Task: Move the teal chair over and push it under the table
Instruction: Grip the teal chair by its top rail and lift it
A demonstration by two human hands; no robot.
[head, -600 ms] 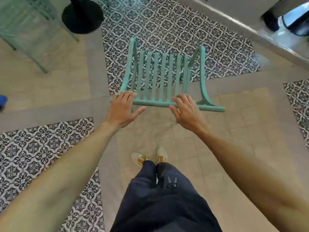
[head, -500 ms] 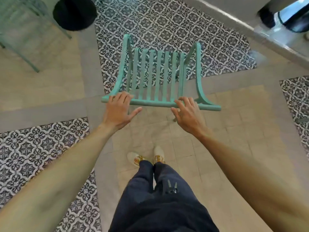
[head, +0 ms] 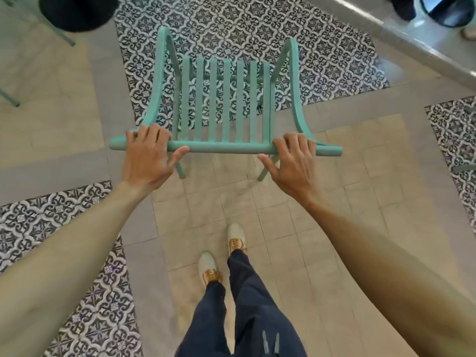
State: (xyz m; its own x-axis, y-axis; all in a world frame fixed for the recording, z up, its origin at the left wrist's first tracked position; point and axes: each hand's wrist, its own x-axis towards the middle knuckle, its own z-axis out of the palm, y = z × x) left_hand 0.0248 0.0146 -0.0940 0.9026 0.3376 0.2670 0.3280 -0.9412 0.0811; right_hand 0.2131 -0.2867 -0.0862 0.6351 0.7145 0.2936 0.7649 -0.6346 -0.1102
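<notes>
Patterned black-and-white tiles alternate with plain beige and grey floor [head: 257, 215] panels across the whole view, seen from above. At the far left, thin pale green metal legs [head: 10, 99] of some other furniture cross the beige panel, and just right of them a round black pedestal base [head: 74, 14] sits at the top edge (probably the foot of the worktop the chair is bound for, though no top is visible). The left hand [head: 148, 161] has its fingers curled over the left end of the top rail, thumb stretched along the near side of the bar, so it is closed on the rail. Between the hands stands the teal slatted metal chair [head: 224, 99], its back towards the person and its seat over the patterned tiles, upright as far as the view lets me judge. The right hand [head: 292, 163] mirrors the grip near the rail's right end, fingers hooked over, thumb underneath. Holding both ends likely gives control for steering or lifting. The pedestal lies up and to the left, so I judge the chair must swing that way; the green legs could snag it. At the upper right runs a pale raised ledge [head: 412, 39], with dark objects beyond it too cropped to identify.
</notes>
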